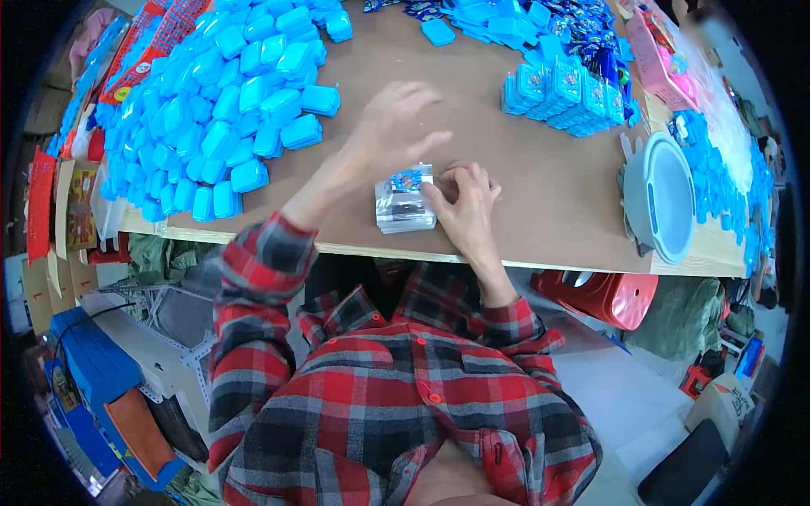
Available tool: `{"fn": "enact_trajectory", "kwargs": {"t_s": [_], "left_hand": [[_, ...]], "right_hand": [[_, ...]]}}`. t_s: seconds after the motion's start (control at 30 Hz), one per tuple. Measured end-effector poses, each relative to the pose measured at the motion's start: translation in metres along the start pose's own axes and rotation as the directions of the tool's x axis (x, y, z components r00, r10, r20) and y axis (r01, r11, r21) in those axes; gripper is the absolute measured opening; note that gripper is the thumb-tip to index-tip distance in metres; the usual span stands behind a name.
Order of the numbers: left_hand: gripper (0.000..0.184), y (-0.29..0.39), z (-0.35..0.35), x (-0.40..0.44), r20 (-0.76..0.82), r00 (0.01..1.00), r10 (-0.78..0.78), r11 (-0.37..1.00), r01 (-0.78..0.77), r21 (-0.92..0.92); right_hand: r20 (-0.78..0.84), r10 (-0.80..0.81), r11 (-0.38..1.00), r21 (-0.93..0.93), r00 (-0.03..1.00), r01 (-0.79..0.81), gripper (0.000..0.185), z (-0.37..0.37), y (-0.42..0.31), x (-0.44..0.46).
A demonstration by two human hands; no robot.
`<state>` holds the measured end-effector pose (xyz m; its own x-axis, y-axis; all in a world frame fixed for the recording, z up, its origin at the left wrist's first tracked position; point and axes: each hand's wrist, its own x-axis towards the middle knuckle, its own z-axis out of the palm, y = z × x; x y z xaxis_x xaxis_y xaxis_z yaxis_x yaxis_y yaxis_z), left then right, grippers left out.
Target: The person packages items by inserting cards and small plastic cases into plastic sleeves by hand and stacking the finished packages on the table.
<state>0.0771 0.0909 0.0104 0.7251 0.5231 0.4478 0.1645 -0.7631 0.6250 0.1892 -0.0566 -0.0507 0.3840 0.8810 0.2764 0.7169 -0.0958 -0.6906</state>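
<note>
Over the brown table mat (pixel 363 76), my left hand (pixel 392 126) is raised with its fingers apart, slightly blurred and holding nothing. Below it lies a stack of clear packets (pixel 405 211) near the table's front edge, with a blue printed piece (pixel 406 180) showing at its top. My right hand (pixel 468 198) is at the right side of this stack, fingers curled and thumb on its edge. The undersides of the right fingers are hidden.
A heap of blue cases (pixel 219 110) covers the left side. At the back right stand stacked blue printed cases (pixel 561 94), beside dark blue packets (pixel 591 25). A light blue basin (pixel 671 198) is at the right edge, a pink basket (pixel 658 63) behind it. A red stool (pixel 620 299) stands below.
</note>
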Motion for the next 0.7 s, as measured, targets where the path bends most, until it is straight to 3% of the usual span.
{"fn": "enact_trajectory", "kwargs": {"t_s": [0.13,0.2,0.27,0.47,0.6,0.7], "left_hand": [[0.046,0.004,-0.003,-0.077,-0.027,0.998,0.053,0.988,-0.049,0.147],[0.051,0.011,0.001,-0.105,-0.016,0.997,0.070,0.987,-0.067,0.148],[0.063,0.022,0.003,-0.120,0.136,0.990,0.044,0.967,-0.076,0.243],[0.071,0.015,0.017,-0.142,0.195,0.981,0.011,0.967,-0.061,0.248],[0.070,0.014,0.018,-0.143,0.202,0.979,0.004,0.968,-0.054,0.244],[0.067,0.016,0.017,-0.141,0.168,0.986,0.021,0.968,-0.061,0.241]], "right_hand": [[0.083,0.071,0.992,-0.105,0.994,-0.062,0.008,0.011,-0.008,0.000],[0.092,0.149,0.985,0.078,0.985,-0.157,0.012,0.012,-0.004,0.000],[0.117,0.217,0.937,0.252,0.969,-0.240,0.016,0.012,-0.001,-0.001],[0.050,0.110,0.960,0.252,0.993,-0.119,0.014,0.015,0.001,-0.004],[-0.031,0.077,0.986,0.152,0.997,-0.072,0.011,0.009,-0.002,-0.003],[-0.019,0.130,0.970,0.210,0.991,-0.124,0.011,0.000,-0.005,0.000]]}}
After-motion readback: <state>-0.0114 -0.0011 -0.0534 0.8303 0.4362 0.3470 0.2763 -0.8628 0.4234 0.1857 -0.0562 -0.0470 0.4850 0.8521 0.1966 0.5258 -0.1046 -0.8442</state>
